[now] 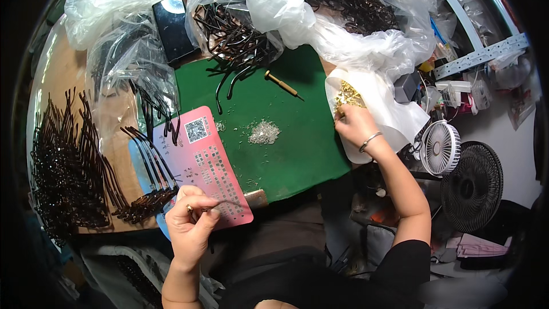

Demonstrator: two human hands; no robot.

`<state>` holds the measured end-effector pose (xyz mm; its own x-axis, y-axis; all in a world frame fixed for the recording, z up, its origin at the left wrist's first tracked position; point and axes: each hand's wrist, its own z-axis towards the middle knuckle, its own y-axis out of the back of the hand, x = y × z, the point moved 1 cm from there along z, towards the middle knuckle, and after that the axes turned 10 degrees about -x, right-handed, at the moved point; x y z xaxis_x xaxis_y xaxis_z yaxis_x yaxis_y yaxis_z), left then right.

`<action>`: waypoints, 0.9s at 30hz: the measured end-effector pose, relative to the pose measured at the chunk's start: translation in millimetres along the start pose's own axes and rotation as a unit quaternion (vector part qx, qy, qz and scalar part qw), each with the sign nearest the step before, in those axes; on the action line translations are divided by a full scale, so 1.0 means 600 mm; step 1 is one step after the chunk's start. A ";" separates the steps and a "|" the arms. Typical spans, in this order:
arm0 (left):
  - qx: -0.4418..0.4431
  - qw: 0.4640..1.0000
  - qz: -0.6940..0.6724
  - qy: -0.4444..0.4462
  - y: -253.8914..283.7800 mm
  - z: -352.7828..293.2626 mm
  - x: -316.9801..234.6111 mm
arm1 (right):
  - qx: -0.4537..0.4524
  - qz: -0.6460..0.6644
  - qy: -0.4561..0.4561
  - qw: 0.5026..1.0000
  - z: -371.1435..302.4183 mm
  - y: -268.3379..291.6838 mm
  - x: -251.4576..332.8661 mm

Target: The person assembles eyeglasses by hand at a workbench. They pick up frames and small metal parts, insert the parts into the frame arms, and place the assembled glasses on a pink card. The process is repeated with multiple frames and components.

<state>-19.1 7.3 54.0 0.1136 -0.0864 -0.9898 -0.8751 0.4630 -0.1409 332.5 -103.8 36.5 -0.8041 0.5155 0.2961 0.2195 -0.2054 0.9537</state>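
Left hand (193, 226), lower left of centre, is pinching a thin dark strip (230, 201) between thumb and index, nearly closed; the free end is pointing right across the pink card (231, 180). Right hand (357, 129), right of centre, is holding bunched fingertips at the gold parts (350, 92); can't tell if they're gripping any. The strip is too small to identify; judging by shape, it's light, slim, liable to twist, so hold it mid-length. Gold bits are probably feather-light and slippery; fingertips only. They're lying on a white sheet (397, 120). Further out, a silver heap (263, 133) and a screwdriver (282, 85) are sitting on the green mat (297, 163), mid-frame; a dark bundle (66, 171) is filling far left.
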 end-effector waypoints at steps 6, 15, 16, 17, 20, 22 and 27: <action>0.086 0.967 -0.108 0.214 -0.018 -0.034 0.018 | 0.100 0.276 -0.067 0.954 -0.040 0.074 0.103; 0.126 0.949 -0.107 0.267 -0.062 -0.042 0.026 | 0.205 0.503 0.075 0.836 -0.091 -0.004 0.231; 0.127 0.946 -0.113 0.277 -0.059 -0.041 0.024 | 0.192 0.492 0.094 0.844 -0.092 -0.006 0.241; 0.130 0.941 -0.120 0.288 -0.056 -0.042 0.023 | 0.206 0.494 0.107 0.838 -0.088 -0.010 0.244; 0.128 0.932 -0.141 0.308 -0.046 -0.042 0.021 | 0.242 0.490 0.146 0.825 -0.076 -0.019 0.248; 0.133 0.912 -0.176 0.345 -0.047 -0.043 0.024 | 0.260 0.509 0.155 0.806 -0.073 -0.023 0.244; 0.187 0.854 -0.214 0.436 -0.041 -0.029 0.036 | 0.349 0.524 0.122 0.767 -0.077 -0.034 0.237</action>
<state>-3.6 -21.2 36.5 -0.1507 -0.8663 -0.4762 -0.6106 0.4604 -0.6443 188.1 -64.5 57.0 -0.0446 0.1831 0.9821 0.9901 0.1391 0.0191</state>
